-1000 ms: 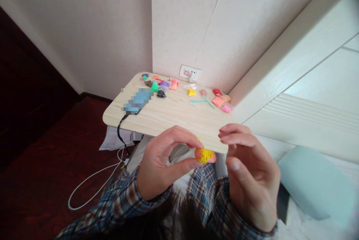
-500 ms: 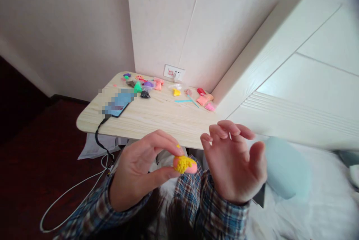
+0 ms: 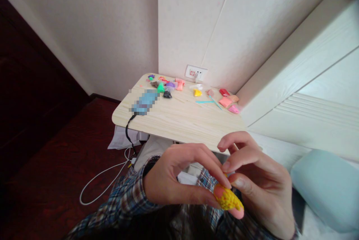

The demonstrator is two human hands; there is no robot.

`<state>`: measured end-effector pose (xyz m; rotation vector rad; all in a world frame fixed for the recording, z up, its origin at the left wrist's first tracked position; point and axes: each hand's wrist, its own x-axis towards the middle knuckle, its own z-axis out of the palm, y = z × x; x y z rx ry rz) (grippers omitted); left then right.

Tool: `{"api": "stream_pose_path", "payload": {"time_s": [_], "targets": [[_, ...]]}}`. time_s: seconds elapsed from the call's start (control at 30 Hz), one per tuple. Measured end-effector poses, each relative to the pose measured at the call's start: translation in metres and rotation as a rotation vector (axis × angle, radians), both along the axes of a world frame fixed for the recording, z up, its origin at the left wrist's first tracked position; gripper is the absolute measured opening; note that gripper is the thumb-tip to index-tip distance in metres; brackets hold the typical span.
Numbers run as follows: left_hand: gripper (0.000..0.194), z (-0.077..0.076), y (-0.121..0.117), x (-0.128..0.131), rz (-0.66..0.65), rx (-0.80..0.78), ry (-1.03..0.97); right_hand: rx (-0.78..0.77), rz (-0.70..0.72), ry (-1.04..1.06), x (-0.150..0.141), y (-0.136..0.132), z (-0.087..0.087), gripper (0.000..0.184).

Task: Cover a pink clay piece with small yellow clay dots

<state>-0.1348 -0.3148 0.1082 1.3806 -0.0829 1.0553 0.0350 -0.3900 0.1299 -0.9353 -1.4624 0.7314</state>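
Note:
My left hand (image 3: 182, 176) pinches a small pink clay piece (image 3: 238, 213) between thumb and fingers. Tiny yellow clay bits (image 3: 228, 199) cover much of its upper side in a bumpy layer. My right hand (image 3: 260, 184) comes in from the right, thumb and index finger drawn together at the left fingertips. A small yellow clay crumb (image 3: 225, 175) shows there, partly hidden by the fingers. The other right fingers are curled loosely above.
On the wooden table (image 3: 179, 120) lie a phone (image 3: 146, 101) with a black cable, several clay packets, a yellow clay lump (image 3: 197, 92) and blue sticks (image 3: 214, 102). A wall socket (image 3: 196, 71) is behind; a pale blue cushion (image 3: 325, 187) lies at right.
My right hand has gone from open and apart, palm up, to fingers drawn in at the left fingertips. The left hand still holds the clay piece. The view has shifted left.

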Motion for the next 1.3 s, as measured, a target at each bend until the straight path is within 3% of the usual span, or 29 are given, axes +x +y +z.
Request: {"api": "stream_pose_path", "payload": {"time_s": [0.4, 0.7, 1.3], "targets": [[0.015, 0.0021, -0.0005, 0.0, -0.043, -0.039, 0.051, -0.056, -0.042, -0.008, -0.0064, 0.0033, 0.0091, 0.022], [0.012, 0.0035, 0.0001, -0.0015, -0.044, -0.04, 0.067, -0.033, -0.057, 0.029, -0.0046, 0.0039, 0.0038, 0.017], [0.023, 0.0003, 0.0003, -0.0004, -0.023, -0.031, 0.04, -0.024, -0.045, 0.03, -0.0045, 0.0045, 0.0059, 0.012]]}}
